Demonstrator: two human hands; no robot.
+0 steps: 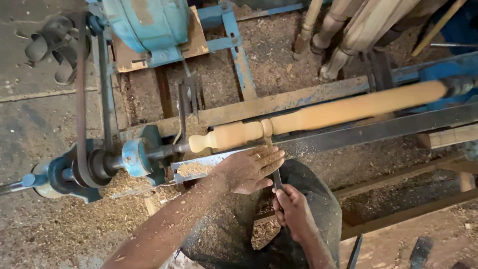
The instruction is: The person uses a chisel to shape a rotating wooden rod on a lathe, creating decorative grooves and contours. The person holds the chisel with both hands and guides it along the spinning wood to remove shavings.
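Observation:
A long pale wooden spindle (328, 112) is mounted on a lathe and looks blurred from spinning; it has a rounded end and a bead near its left. My left hand (251, 167) lies flat on the metal tool rest (318, 142), fingers pressing a dark chisel (276, 177) against the wood by the bead. My right hand (291, 206) is closed around the chisel's handle, lower and nearer my body. Sawdust covers my left forearm.
A blue headstock with pulley (94, 167) and drive belt (81, 74) sits at left, a blue motor (149, 25) above it. Several turned wooden legs (343, 35) lean at top right. Sawdust covers the floor. Two chisels (420, 251) lie at bottom right.

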